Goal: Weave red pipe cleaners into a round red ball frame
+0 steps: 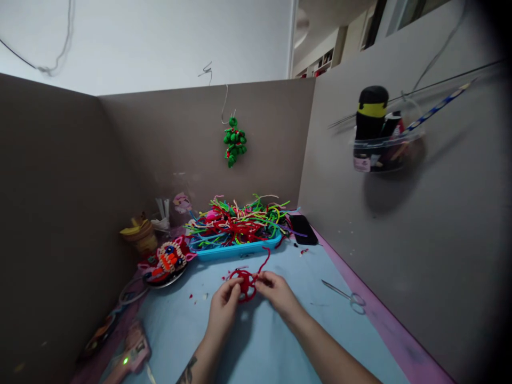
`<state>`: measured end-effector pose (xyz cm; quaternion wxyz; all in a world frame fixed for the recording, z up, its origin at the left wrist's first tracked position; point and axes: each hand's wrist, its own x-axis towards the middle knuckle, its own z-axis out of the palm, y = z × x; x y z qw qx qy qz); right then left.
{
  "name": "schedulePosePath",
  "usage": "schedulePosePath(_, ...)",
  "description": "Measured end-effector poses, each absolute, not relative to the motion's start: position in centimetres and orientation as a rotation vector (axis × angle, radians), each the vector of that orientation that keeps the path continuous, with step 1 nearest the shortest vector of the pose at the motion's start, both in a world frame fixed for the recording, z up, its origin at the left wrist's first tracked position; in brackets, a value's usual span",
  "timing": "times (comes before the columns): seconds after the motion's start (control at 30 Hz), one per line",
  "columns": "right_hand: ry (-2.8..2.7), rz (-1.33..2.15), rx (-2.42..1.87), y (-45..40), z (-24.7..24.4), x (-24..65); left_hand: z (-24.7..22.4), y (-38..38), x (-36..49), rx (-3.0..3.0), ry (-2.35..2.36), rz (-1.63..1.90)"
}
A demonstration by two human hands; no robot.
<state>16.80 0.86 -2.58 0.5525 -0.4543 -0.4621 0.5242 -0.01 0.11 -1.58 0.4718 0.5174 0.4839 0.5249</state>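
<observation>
A round red openwork piece of fuzzy pipe cleaner (248, 292) is held up between my two hands above the blue table cover. My left hand (224, 305) pinches its left side with thumb and fingers. At its right side, my right hand (276, 290) is closed on the red strand, whose loose end (265, 257) sticks up beyond the fingers. Small red and white scraps lie on the cover to the left of the piece. The fingertips partly cover the piece, so its full shape cannot be made out.
Behind my hands stands a blue tray (240, 249) heaped with coloured pipe cleaners (240, 221). Scissors (344, 296) and a black phone (303, 230) lie to the right. On the left are a beaded-looking orange figure (170, 260) and a pink glue gun (134, 349). Grey panels surround the table.
</observation>
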Motion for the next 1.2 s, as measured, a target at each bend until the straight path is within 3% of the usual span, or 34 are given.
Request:
schedulePosePath(0.17,-1.273,1.009,-1.157,0.8,-3.0,16.5,-1.3,-0.2,0.4,1.181,1.118,1.343)
schedulePosePath(0.53,-1.194,1.319,-1.065,0.5,-3.1,16.1,-1.0,-0.5,0.5,1.213,1.052,1.293)
schedulePosePath(1.2,-1.147,1.132,-1.165,-0.2,-2.2,15.3,-0.6,-0.6,0.3,1.388,1.15,1.212)
